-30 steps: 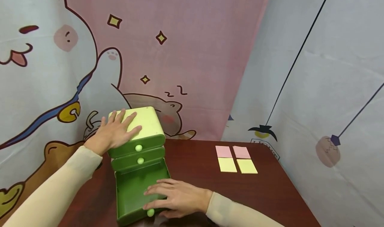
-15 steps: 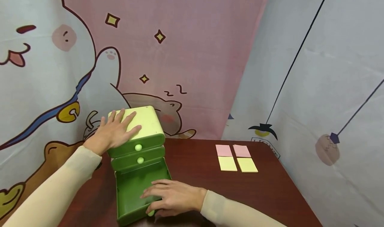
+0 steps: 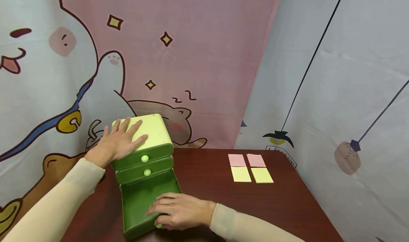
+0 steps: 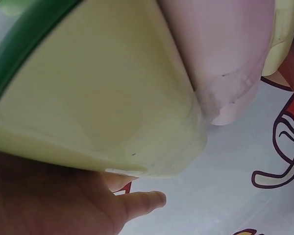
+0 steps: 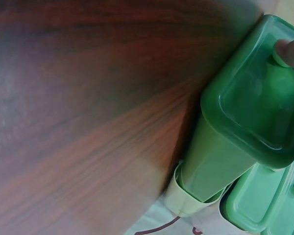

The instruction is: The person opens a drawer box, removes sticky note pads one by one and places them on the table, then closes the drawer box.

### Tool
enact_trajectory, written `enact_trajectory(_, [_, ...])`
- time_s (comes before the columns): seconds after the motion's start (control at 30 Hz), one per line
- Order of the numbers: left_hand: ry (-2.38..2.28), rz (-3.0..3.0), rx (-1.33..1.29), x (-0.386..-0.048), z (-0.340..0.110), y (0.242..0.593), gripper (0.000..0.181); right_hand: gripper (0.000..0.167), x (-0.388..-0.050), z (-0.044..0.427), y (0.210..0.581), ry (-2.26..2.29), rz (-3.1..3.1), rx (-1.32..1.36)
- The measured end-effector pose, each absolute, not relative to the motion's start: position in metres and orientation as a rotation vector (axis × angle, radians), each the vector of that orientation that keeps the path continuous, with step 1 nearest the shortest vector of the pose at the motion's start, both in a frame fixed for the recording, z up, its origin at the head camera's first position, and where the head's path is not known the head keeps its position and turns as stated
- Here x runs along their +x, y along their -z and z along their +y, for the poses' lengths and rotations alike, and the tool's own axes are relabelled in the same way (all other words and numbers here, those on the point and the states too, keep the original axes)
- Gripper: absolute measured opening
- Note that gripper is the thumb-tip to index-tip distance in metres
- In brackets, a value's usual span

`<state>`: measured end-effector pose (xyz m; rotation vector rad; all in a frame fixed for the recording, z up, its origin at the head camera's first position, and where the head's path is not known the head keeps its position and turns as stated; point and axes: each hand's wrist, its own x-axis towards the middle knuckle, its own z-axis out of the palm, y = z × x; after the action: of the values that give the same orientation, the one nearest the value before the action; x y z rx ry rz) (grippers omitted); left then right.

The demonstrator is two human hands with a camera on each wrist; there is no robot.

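A small three-tier drawer cabinet (image 3: 153,132) stands on the table, with a pale yellow top and green drawer fronts. My left hand (image 3: 116,142) rests on its top with fingers spread. In the left wrist view, part of that hand (image 4: 88,205) lies against the yellow casing (image 4: 108,98). The bottom drawer (image 3: 137,199) is pulled far out, with no contents visible. At its front, my right hand (image 3: 180,211) has curled fingers at the light green knob (image 3: 159,226), mostly covering it. In the right wrist view, a fingertip (image 5: 291,51) touches this knob (image 5: 279,61); the thumb's grip is partly hidden.
Two pink sticky-note pads (image 3: 236,160) and two yellow pads (image 3: 241,174) lie at the back right of the dark wooden table (image 3: 204,171). The upper two drawers (image 3: 127,176) are pushed in. A printed cloth (image 3: 204,57) hangs close behind.
My right hand has shifted slightly left, and its fingers have curled over the bottom drawer's knob. My left hand keeps its place on the cabinet top. The view has shifted a little.
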<state>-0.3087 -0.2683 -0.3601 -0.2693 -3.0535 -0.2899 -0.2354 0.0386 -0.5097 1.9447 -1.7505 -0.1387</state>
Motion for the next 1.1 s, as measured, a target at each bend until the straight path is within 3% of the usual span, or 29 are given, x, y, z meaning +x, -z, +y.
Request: enact_trajectory(1.1, [0.311,-3.065,-0.272,-0.309,-0.269,0.359,0.099,0.035,-0.269,0.017,0.506,0.283,-1.688,1.728])
